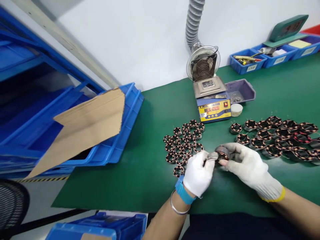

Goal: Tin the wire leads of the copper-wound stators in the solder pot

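Note:
My right hand (246,163), in a white glove with a yellow cuff, grips a ring-shaped motor stator (222,153) by its side, a bare fingertip showing at its lower edge. Close against the other side of that stator is my left hand (201,171), gloved in white, with its thumb and fingers pinched together. Greyish fingertips hide whatever may be between them. Left of my hands stands a cluster of small copper-wound stators (180,141). On the right, rows of similar stators (263,135) have thin wire ends sticking up.
A yellow-fronted solder pot (215,111) with a lit display stands behind, under a fan on a grey hose (193,26). Beside it are a purple tray (250,87) and a round white pad (236,109). Blue bins (243,68) line the back; cardboard (92,120) covers a blue crate at left.

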A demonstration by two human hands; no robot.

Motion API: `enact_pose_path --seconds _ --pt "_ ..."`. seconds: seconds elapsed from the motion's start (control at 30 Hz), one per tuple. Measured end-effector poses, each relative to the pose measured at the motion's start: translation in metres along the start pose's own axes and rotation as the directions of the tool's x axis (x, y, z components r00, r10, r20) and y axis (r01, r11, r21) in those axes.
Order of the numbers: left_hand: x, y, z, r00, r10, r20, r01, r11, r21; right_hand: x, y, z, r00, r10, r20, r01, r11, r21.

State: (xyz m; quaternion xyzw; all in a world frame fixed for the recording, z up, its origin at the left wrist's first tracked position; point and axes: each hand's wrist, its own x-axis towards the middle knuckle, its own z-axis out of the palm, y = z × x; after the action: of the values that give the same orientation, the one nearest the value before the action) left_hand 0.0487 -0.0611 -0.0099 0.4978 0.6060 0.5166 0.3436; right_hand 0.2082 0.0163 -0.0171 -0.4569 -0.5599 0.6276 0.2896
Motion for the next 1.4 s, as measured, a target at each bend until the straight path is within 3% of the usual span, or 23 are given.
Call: enact_pose_path --seconds 0.07,0.13,0.23,0.33,0.4,0.5,0.6,0.7,0.77,0.83,0.93,1.1,1.4 --pt "-0.008 0.003 -0.002 0.991 -0.012 0.133 0.016 0.999 -0.031 0.000 0.000 -0.001 1.000 0.006 -0.004 -0.006 1.000 -0.006" --pt "-0.013 0.005 -0.007 0.989 -0.015 0.145 0.041 0.983 -0.176 0.001 0.000 -0.003 1.000 0.009 -0.026 -0.008 1.000 0.012" --pt "-0.013 0.006 -0.011 0.994 -0.048 -0.099 0.001 0.904 -0.428 0.002 0.001 -0.005 0.999 0.015 -0.047 -0.014 1.000 0.025" --pt "-0.008 0.006 -0.006 0.945 -0.129 -0.301 -0.057 0.842 -0.537 0.003 0.001 -0.009 0.999 0.023 -0.029 -0.023 0.999 -0.027" --pt "-0.008 0.005 -0.001 0.937 -0.166 -0.308 -0.042 0.821 -0.570 0.008 -0.005 -0.014 0.999 -0.007 -0.037 0.003 0.994 -0.109" --pt "-0.016 0.003 0.007 0.959 -0.173 -0.223 0.017 0.824 -0.567 0.031 -0.032 -0.026 0.991 -0.114 -0.062 0.094 0.958 -0.270" --pt "-0.026 0.000 0.014 0.982 -0.161 -0.099 0.082 0.836 -0.542 0.078 -0.083 -0.039 0.966 -0.244 -0.085 0.157 0.815 -0.558" --pt "-0.026 -0.003 0.020 0.989 -0.144 0.016 0.129 0.828 -0.545 0.139 -0.141 -0.045 0.921 -0.366 -0.133 0.079 0.509 -0.857" --pt "-0.022 -0.004 0.023 0.987 -0.155 0.046 0.154 0.816 -0.557 0.176 -0.172 -0.042 0.901 -0.423 -0.094 0.059 0.335 -0.940" --pt "-0.019 -0.005 0.024 0.982 -0.186 0.037 0.175 0.813 -0.555 0.203 -0.191 -0.036 0.893 -0.449 -0.037 0.076 0.231 -0.970" --pt "-0.016 -0.005 0.022 0.975 -0.221 0.034 0.207 0.833 -0.513 0.224 -0.202 -0.023 0.882 -0.472 0.016 0.109 0.171 -0.979" --pt "-0.013 -0.006 0.019 0.974 -0.225 0.034 0.209 0.824 -0.526 0.234 -0.196 -0.006 0.865 -0.490 0.108 0.168 0.080 -0.983" --pt "-0.014 -0.006 0.015 0.973 -0.230 0.037 0.211 0.806 -0.553 0.238 -0.190 -0.004 0.879 -0.452 0.152 0.175 0.009 -0.985"
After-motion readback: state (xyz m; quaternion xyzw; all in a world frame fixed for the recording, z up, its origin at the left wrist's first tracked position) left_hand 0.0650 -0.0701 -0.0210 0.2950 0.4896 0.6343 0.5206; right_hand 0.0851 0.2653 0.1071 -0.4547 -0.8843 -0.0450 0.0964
